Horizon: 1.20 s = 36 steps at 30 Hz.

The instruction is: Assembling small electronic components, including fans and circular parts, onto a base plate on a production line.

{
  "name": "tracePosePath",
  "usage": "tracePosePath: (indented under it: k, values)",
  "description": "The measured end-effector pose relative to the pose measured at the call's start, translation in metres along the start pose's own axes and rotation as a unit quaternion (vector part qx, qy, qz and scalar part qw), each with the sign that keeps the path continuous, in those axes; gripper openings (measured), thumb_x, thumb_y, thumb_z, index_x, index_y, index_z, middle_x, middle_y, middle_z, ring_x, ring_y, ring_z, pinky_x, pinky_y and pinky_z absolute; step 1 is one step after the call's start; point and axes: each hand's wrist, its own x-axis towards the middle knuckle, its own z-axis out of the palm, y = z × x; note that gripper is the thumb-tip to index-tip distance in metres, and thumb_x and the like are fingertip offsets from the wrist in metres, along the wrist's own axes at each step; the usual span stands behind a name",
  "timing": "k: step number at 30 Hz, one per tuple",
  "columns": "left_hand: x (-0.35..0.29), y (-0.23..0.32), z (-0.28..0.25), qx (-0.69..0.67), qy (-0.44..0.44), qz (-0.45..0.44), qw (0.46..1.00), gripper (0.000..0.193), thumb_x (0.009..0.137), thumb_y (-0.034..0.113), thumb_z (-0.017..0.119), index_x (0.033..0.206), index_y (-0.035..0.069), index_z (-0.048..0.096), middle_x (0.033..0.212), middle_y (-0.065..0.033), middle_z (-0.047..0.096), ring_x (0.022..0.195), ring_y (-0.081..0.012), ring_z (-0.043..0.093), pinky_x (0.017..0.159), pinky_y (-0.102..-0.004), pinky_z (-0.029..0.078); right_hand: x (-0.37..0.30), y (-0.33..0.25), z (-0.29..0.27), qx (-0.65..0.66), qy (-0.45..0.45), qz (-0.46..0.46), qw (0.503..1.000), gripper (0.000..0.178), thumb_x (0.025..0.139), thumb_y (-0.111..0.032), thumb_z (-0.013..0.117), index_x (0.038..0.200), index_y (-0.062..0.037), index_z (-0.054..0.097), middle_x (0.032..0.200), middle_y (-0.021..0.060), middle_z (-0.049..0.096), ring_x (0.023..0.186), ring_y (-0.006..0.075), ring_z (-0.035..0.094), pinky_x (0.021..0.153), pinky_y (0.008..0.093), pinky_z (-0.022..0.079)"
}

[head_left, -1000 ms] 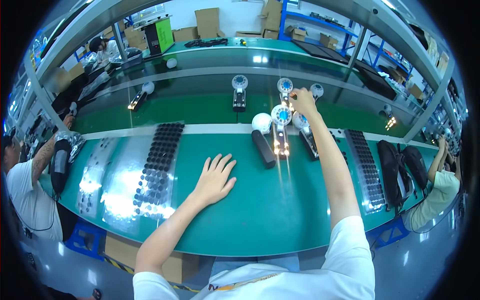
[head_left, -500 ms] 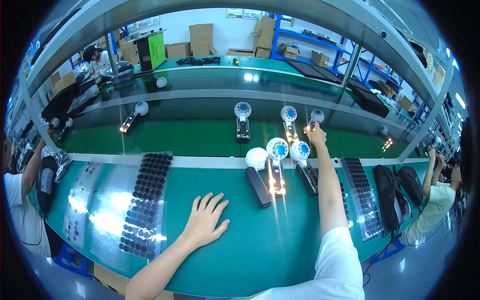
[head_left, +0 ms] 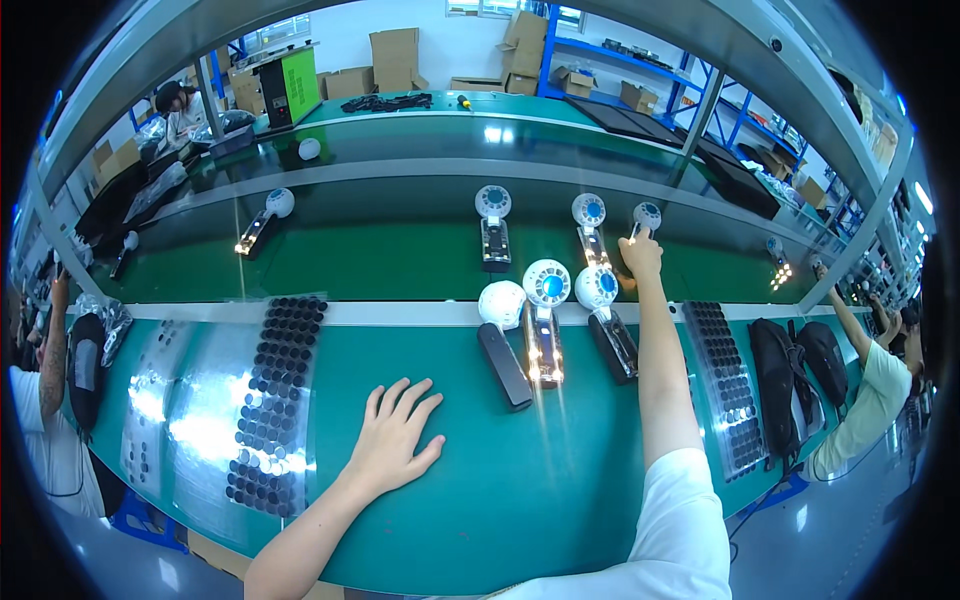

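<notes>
My right hand (head_left: pixel 643 257) reaches far over the bench, its fingers closed around the handle of a white round-headed device (head_left: pixel 648 214) on the green belt; the hand hides most of that handle. My left hand (head_left: pixel 393 438) rests flat on the green tabletop with fingers spread, holding nothing. Between my arms lie three similar devices: one with a plain white head and dark handle (head_left: pixel 505 366), one with a blue-centred head and lit handle (head_left: pixel 543 342), and another blue-centred one (head_left: pixel 613 343) close to my right forearm.
More such devices lie on the belt, including one in the middle (head_left: pixel 494 240) and one at left (head_left: pixel 264 222). Clear sheets of black discs (head_left: pixel 277 385) flank the work area, with another sheet (head_left: pixel 725 390) at right. Black pouches (head_left: pixel 780 385) lie beyond it. Co-workers stand on both sides.
The view has shifted slightly. Devices on the belt have moved a little right relative to the near tabletop, and my right hand has moved along with its device. My left hand stays flat.
</notes>
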Motion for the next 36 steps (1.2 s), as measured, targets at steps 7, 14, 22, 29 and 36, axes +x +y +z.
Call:
tracePosePath:
  k: [7, 14, 22, 29, 36]
  values:
    - [-0.005, -0.003, -0.001, 0.004, 0.005, -0.003, 1.000, 0.047, 0.080, 0.032, 0.050, 0.119, 0.007, 0.047, 0.128, -0.0116, 0.041, 0.122, -0.0323, 0.033, 0.102, -0.0473, 0.021, -0.036, -0.065, -0.025, -0.046, 0.053, -0.163, 0.984, 0.035, 0.076, -0.020, 0.053, 0.107, -0.0047, 0.048, 0.090, 0.0194, 0.059, 0.086, 0.0404, 0.056, 0.076, 0.0424, 0.046]
    - [-0.006, -0.006, 0.007, -0.003, 0.029, 0.020, 0.999, 0.046, 0.081, 0.033, 0.049, 0.119, 0.007, 0.047, 0.129, -0.0113, 0.040, 0.121, -0.0324, 0.034, 0.102, -0.0477, 0.022, -0.018, -0.112, -0.006, 0.039, -0.250, -0.125, 0.959, 0.031, 0.074, -0.026, 0.057, 0.097, -0.0057, 0.060, 0.091, 0.0081, 0.063, 0.081, 0.0271, 0.058, 0.074, 0.0361, 0.047]
    - [-0.005, -0.012, 0.015, -0.003, 0.064, 0.025, 0.998, 0.046, 0.080, 0.034, 0.048, 0.117, 0.006, 0.047, 0.128, -0.0119, 0.041, 0.120, -0.0329, 0.035, 0.101, -0.0486, 0.022, -0.038, -0.188, -0.001, -0.009, -0.330, -0.012, 0.944, 0.034, 0.070, -0.035, 0.063, 0.086, -0.0060, 0.068, 0.083, 0.0051, 0.064, 0.068, 0.0193, 0.059, 0.069, 0.0316, 0.048]
    - [0.001, -0.003, 0.018, -0.026, 0.094, 0.068, 0.993, 0.047, 0.079, 0.035, 0.049, 0.116, 0.006, 0.047, 0.126, -0.0120, 0.042, 0.118, -0.0332, 0.036, 0.100, -0.0485, 0.023, -0.006, -0.154, 0.002, 0.113, -0.159, -0.059, 0.979, 0.054, 0.061, -0.052, 0.064, 0.081, -0.0023, 0.066, 0.074, 0.0086, 0.063, 0.072, 0.0230, 0.060, 0.067, 0.0293, 0.047]
    - [-0.015, -0.017, 0.008, -0.217, 0.095, 0.012, 0.972, 0.052, 0.074, 0.028, 0.058, 0.119, 0.003, 0.044, 0.122, -0.0141, 0.046, 0.115, -0.0316, 0.041, 0.099, -0.0438, 0.027, -0.184, -0.202, -0.182, 0.283, -0.223, -0.255, 0.897, 0.046, 0.068, -0.047, 0.064, 0.070, -0.0015, 0.058, 0.060, 0.0043, 0.053, 0.058, 0.0162, 0.048, 0.057, 0.0274, 0.041]
